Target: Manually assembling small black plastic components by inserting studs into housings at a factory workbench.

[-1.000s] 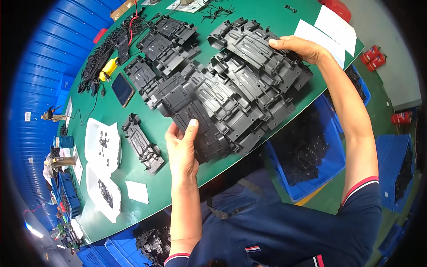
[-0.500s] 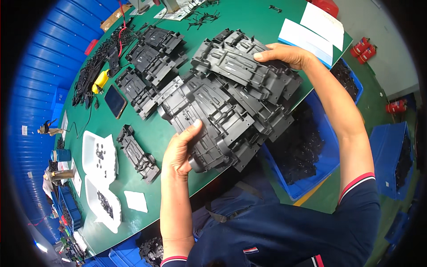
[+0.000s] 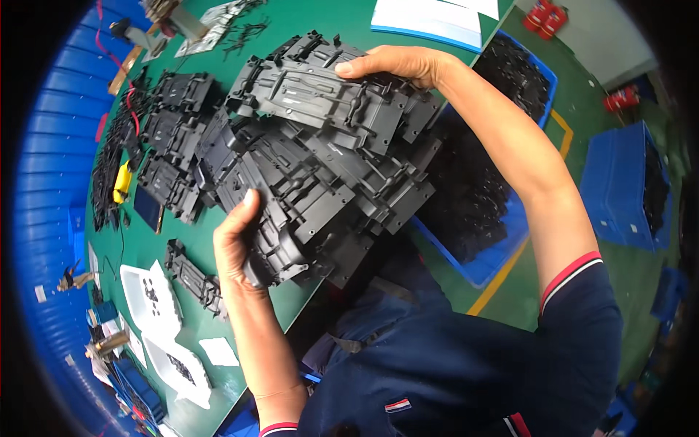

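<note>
Between my two hands is a loose, fanned-out pile of black moulded plastic chassis plates (image 3: 298,178), near the table's edge. My left hand (image 3: 237,247) grips the pile's near left side, thumb on top and fingers hidden beneath. My right hand (image 3: 408,64) clasps the far right side, its thumb lying across an upper plate (image 3: 302,95). Several similar plates (image 3: 171,131) lie on the green table to the left, partly behind the pile. A single narrower black part (image 3: 193,277) lies closer, left of my left wrist.
On the table (image 3: 226,371) are white foam trays (image 3: 149,298) with small black parts, a phone (image 3: 148,210), a yellow-handled tool (image 3: 122,182) and white papers (image 3: 426,22). A blue bin (image 3: 473,273) of black parts stands on the floor at right, with another blue bin (image 3: 615,182) beyond.
The view has turned, so table and bins sit further left in the picture. Both hands keep their hold on the pile, which has moved toward the right along with them relative to the table.
</note>
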`<action>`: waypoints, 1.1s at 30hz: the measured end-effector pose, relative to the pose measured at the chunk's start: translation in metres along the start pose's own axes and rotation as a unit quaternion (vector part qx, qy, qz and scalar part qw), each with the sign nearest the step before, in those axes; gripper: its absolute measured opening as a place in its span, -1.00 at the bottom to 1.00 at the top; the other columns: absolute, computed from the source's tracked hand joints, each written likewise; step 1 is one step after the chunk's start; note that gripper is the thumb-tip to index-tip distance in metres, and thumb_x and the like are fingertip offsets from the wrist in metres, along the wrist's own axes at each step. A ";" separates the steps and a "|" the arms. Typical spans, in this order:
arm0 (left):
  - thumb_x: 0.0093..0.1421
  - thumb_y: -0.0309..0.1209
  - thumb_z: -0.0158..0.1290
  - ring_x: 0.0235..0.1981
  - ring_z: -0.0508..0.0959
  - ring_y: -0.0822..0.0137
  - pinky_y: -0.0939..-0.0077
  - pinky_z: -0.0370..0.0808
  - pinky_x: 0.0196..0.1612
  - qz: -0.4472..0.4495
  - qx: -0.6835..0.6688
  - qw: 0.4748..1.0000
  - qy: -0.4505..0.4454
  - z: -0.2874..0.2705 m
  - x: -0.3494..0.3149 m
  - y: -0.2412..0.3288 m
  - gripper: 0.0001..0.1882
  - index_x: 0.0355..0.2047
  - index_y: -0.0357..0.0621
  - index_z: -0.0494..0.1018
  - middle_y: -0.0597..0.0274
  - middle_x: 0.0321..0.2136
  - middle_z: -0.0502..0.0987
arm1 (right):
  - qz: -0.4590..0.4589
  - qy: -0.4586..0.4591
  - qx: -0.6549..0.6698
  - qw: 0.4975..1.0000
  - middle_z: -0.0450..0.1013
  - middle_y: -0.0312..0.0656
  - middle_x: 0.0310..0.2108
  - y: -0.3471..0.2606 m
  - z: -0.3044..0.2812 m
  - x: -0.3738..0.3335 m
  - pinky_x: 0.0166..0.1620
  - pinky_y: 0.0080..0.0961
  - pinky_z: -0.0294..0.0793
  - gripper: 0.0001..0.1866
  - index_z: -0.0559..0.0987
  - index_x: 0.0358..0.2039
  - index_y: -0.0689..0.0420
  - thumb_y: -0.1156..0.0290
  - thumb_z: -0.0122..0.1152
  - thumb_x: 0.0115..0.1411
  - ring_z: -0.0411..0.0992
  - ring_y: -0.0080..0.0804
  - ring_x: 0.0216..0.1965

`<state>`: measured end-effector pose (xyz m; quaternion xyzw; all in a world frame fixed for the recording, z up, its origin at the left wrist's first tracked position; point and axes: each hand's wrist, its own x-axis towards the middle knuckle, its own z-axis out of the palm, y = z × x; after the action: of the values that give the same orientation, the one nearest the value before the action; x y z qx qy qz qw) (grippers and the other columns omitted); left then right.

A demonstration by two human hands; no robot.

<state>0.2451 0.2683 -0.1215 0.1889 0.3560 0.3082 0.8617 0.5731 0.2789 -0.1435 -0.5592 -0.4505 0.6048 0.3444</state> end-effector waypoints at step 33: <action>-0.03 -0.01 0.28 0.03 0.47 0.08 0.27 0.37 0.13 -0.236 0.583 0.750 -0.207 0.119 0.168 -0.351 -0.15 0.08 -0.43 0.29 -0.11 0.02 0.43 | 0.126 0.492 0.366 0.780 0.42 -0.11 0.01 0.423 -0.037 -0.346 0.00 -0.27 0.47 -0.21 0.34 0.15 0.15 -0.05 0.34 0.01 0.45 -0.21 -0.03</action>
<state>0.5642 0.1080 -0.3160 0.6231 0.3131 -0.2191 0.6824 0.6939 -0.1843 -0.4088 -0.6641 0.1096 0.4048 0.6189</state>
